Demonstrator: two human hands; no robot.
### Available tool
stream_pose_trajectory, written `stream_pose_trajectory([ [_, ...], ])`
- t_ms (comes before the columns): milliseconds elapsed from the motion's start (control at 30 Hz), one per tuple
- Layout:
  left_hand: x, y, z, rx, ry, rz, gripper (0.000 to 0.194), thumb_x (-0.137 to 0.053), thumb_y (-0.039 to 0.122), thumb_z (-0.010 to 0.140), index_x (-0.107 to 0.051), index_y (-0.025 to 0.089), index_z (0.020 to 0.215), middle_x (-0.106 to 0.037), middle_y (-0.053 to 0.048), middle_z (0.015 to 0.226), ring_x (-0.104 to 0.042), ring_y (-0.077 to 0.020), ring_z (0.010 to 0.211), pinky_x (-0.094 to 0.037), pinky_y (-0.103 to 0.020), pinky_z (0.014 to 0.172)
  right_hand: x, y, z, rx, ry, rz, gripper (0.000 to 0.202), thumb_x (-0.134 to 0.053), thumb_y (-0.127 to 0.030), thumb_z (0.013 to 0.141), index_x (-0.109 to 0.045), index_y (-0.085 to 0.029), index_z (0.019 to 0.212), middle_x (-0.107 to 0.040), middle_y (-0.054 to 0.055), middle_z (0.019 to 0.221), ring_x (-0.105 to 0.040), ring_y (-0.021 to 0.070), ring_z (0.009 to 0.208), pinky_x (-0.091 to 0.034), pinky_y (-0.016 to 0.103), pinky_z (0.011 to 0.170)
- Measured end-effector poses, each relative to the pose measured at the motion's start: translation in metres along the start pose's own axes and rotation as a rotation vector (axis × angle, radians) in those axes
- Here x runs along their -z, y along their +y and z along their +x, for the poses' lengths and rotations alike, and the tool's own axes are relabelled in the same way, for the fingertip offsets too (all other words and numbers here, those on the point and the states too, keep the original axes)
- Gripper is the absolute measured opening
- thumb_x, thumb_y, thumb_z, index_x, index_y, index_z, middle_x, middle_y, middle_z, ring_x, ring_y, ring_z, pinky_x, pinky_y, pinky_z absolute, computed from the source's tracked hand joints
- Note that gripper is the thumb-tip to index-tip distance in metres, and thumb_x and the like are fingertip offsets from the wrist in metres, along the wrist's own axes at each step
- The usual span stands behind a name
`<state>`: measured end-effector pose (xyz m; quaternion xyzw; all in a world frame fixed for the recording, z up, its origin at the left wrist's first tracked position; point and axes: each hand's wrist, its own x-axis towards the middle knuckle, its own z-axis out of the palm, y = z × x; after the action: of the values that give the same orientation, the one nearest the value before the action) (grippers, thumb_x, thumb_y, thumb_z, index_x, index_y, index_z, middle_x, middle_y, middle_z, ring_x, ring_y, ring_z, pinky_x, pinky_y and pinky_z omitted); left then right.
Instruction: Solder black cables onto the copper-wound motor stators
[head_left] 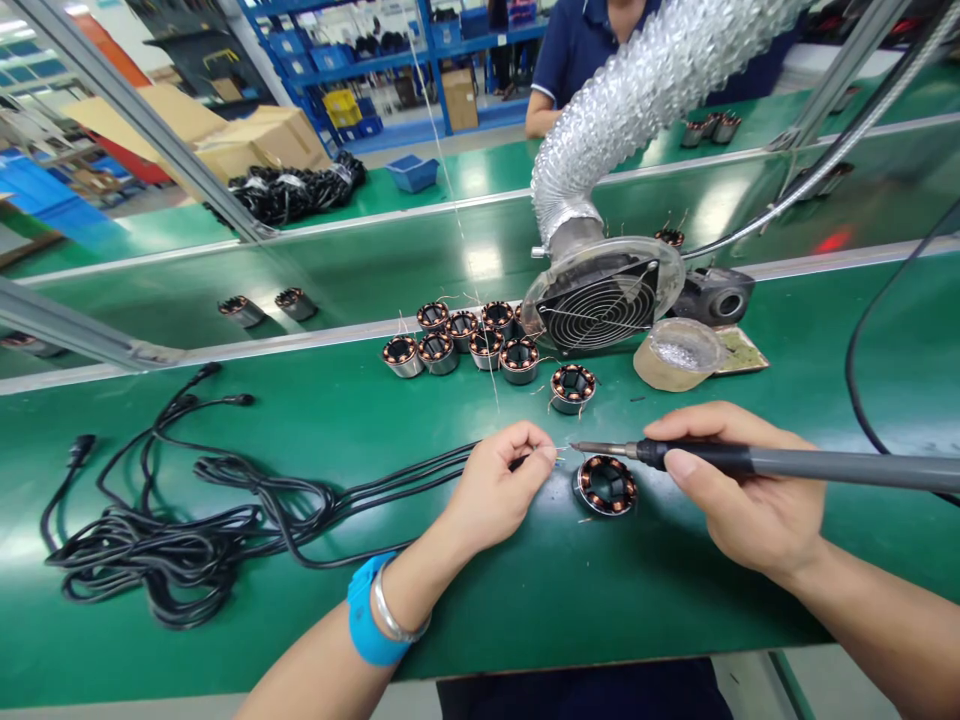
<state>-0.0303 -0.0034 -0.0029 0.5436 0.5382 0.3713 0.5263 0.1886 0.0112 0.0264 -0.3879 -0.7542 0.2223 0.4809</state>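
My right hand (739,495) grips a soldering iron (750,460), its tip meeting the fine wire ends pinched in my left hand (499,490). Those ends belong to a black cable (360,490) trailing left of the wound stator (606,485), which lies on the green worktop (525,590) just below the tip, between my hands. As I judge it, this joint is in progress. Beyond the stator, a cluster of stators (469,345) sits waiting beside a fume extractor fan (604,300); left of it lies a tangle of cables (172,545).

Bright overhead light glares off the green bench (225,440); edges bow, sharp focus.
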Motion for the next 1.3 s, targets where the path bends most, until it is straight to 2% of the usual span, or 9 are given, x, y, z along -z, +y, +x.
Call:
stream_pose_trajectory([
  [333,-0.001,0.001,-0.001,-0.002,-0.002,0.007,0.019,-0.055,0.033,0.087,-0.056,0.017,0.077,-0.043,0.006,0.061,-0.036,-0.0094,0.056,-0.027,-0.023,0.054,-0.004,-0.006,0.001,0.063,-0.020,-0.059,0.012,-0.058,-0.017,0.086,-0.064,-0.024,0.093,-0.071,0.002,0.077,-0.067,0.0160,0.061,-0.054,0.025,0.053],
  [567,-0.001,0.003,0.000,-0.001,-0.014,-0.002,0.020,-0.055,0.035,0.086,-0.056,0.016,0.077,-0.040,0.007,0.060,-0.035,-0.0092,0.056,-0.027,-0.023,0.054,-0.005,-0.018,-0.003,0.297,-0.048,-0.115,0.017,-0.057,-0.011,0.083,-0.063,-0.020,0.097,-0.068,0.000,0.070,-0.062,0.0140,0.053,-0.050,0.025,0.047],
  [733,-0.001,0.004,0.000,-0.001,-0.022,-0.018,0.021,-0.055,0.035,0.085,-0.056,0.016,0.077,-0.038,0.007,0.059,-0.033,-0.0091,0.055,-0.026,-0.023,0.053,-0.008,-0.019,-0.010,0.411,-0.080,-0.127,0.023,-0.056,-0.007,0.080,-0.062,-0.016,0.100,-0.058,0.000,0.062,-0.055,0.0139,0.050,-0.047,0.027,0.049],
  [833,-0.001,0.005,0.000,-0.001,-0.025,-0.020,0.021,-0.054,0.035,0.085,-0.056,0.016,0.076,-0.038,0.007,0.058,-0.032,-0.0090,0.054,-0.026,-0.023,0.052,-0.010,-0.018,-0.011,0.415,-0.115,-0.111,0.025,-0.056,-0.006,0.080,-0.062,-0.016,0.102,-0.053,-0.001,0.060,-0.048,0.0128,0.048,-0.043,0.027,0.047],
  [1033,-0.002,0.004,-0.001,-0.008,-0.029,-0.012,0.019,-0.055,0.033,0.085,-0.056,0.017,0.076,-0.039,0.007,0.059,-0.033,-0.0092,0.055,-0.026,-0.023,0.053,-0.003,-0.019,-0.007,0.401,-0.084,-0.134,0.023,-0.055,-0.006,0.080,-0.062,-0.015,0.100,-0.059,0.000,0.064,-0.057,0.0140,0.053,-0.051,0.028,0.053],
  [1300,-0.001,0.005,0.000,0.000,-0.029,-0.007,0.019,-0.055,0.034,0.085,-0.056,0.017,0.076,-0.040,0.007,0.059,-0.034,-0.0092,0.055,-0.027,-0.023,0.053,0.000,-0.018,-0.008,0.373,-0.070,-0.114,0.022,-0.055,-0.007,0.081,-0.062,-0.017,0.099,-0.060,0.000,0.064,-0.057,0.0137,0.051,-0.052,0.028,0.050],
])
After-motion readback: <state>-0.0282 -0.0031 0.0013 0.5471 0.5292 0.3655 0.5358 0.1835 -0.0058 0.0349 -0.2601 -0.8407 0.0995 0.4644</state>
